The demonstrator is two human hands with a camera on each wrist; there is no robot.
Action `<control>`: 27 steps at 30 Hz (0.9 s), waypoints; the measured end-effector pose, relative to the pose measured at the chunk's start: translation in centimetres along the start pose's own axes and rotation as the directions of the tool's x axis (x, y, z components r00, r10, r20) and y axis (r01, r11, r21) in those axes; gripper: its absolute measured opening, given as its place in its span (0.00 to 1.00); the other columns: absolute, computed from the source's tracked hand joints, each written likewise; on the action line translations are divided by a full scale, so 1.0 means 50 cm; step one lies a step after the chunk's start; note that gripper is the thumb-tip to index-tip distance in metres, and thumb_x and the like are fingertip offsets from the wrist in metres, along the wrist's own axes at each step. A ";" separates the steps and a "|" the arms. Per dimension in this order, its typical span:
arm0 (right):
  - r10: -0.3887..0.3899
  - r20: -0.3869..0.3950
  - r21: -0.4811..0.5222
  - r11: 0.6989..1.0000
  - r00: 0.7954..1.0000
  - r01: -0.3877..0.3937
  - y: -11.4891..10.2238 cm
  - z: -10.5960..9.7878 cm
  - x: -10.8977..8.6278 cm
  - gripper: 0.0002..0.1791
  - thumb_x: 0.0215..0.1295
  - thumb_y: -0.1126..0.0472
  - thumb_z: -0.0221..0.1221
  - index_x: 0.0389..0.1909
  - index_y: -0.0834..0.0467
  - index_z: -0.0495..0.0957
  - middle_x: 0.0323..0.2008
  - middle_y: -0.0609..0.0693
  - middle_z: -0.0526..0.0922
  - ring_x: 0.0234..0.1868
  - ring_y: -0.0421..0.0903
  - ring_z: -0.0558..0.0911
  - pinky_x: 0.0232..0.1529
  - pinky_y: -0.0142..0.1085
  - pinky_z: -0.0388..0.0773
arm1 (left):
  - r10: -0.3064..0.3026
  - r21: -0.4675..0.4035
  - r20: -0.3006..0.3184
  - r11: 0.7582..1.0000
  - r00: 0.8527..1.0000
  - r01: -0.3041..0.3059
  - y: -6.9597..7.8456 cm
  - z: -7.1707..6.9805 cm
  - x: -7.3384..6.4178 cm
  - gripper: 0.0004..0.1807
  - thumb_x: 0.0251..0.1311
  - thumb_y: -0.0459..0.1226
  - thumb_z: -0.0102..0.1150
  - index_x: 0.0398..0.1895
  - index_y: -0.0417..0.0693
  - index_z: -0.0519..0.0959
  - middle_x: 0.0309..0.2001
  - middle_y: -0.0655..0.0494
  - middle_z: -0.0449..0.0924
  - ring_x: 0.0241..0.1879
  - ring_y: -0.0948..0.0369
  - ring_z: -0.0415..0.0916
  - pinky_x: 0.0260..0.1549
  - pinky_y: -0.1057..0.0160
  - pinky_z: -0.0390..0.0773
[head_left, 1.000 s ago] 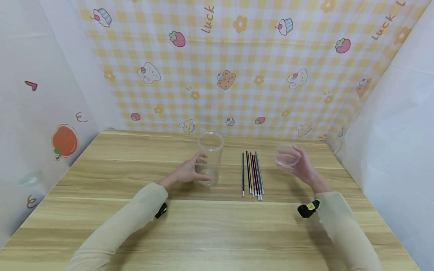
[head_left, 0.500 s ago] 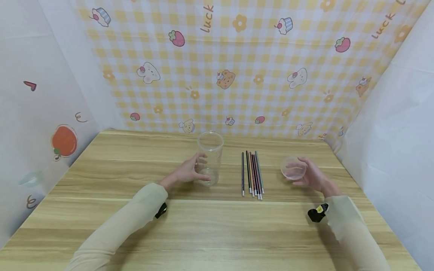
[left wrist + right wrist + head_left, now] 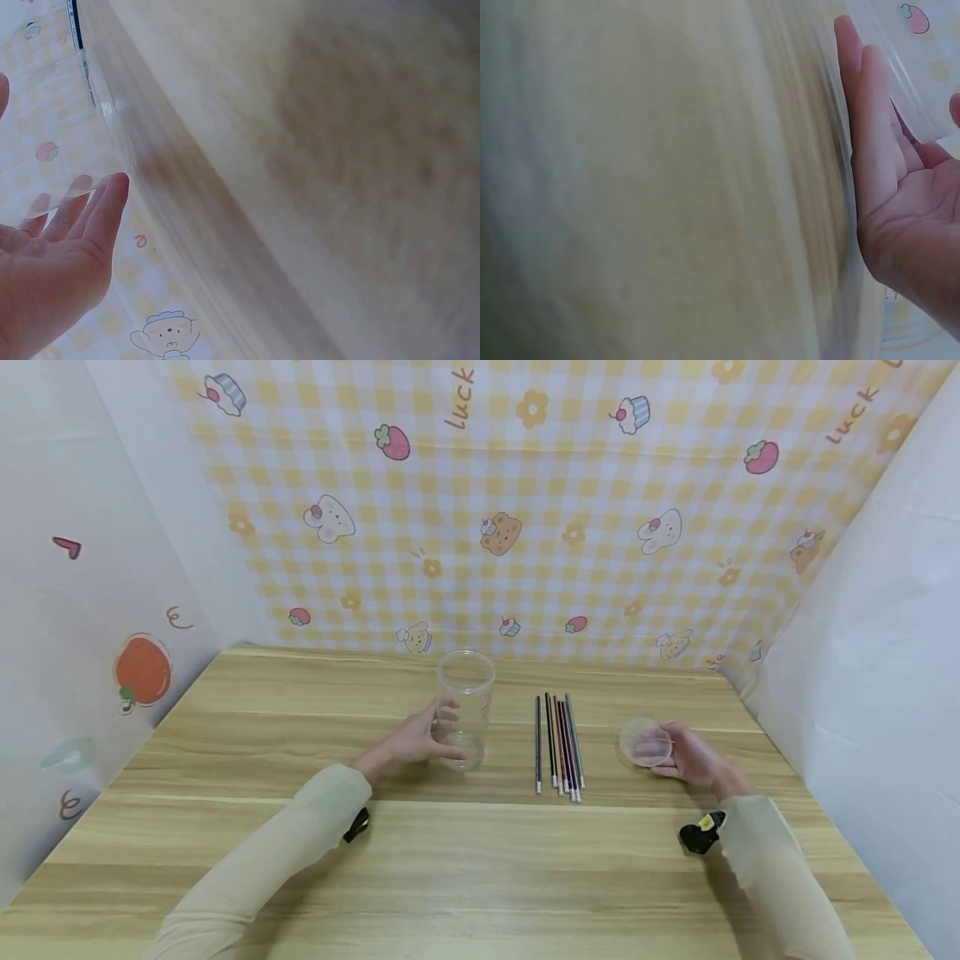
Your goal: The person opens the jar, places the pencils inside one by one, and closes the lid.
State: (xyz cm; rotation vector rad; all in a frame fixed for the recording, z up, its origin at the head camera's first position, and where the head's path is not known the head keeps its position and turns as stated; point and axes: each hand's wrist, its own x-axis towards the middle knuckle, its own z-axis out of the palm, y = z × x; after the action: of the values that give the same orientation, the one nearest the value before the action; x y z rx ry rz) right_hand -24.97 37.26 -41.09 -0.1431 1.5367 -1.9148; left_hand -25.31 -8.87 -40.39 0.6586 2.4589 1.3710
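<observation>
A tall clear plastic cup stands upright on the table, left of the pencils. My left hand holds it low on its left side, thumb in front and fingers behind; in the left wrist view the fingers show partly through clear plastic. At the right, a round clear plastic lid is in my right hand, between thumb and fingers. In the right wrist view, the fingers lie beneath the lid, close to the tabletop. Between the hands lie several pencils, eraser ends toward me.
The wood-grain table meets a yellow checked cloth at the back. White sheets close off the left and right sides. Each wrist wears a small black camera.
My right hand has moved right and nearer to me with the lid, down toward the table, and the lid's tilt has changed. The left hand, cup and pencils stay put.
</observation>
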 end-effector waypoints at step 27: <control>-0.080 -0.443 -0.460 0.875 0.893 -0.149 -0.026 0.005 -0.018 0.38 0.69 0.46 0.27 0.56 0.81 0.51 0.29 0.51 0.76 0.30 0.42 0.77 0.35 0.36 0.77 | 0.007 0.007 0.001 1.000 1.000 -0.007 0.007 -0.003 -0.004 0.45 0.40 0.45 0.69 0.60 0.42 0.54 0.57 0.41 0.64 0.56 0.46 0.60 0.53 0.45 0.58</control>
State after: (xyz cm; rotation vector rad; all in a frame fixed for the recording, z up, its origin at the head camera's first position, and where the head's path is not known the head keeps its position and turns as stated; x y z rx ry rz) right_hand -24.69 37.66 -39.55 0.1278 2.3038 -1.5553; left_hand -25.12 -8.92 -40.01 0.6705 2.4640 1.3644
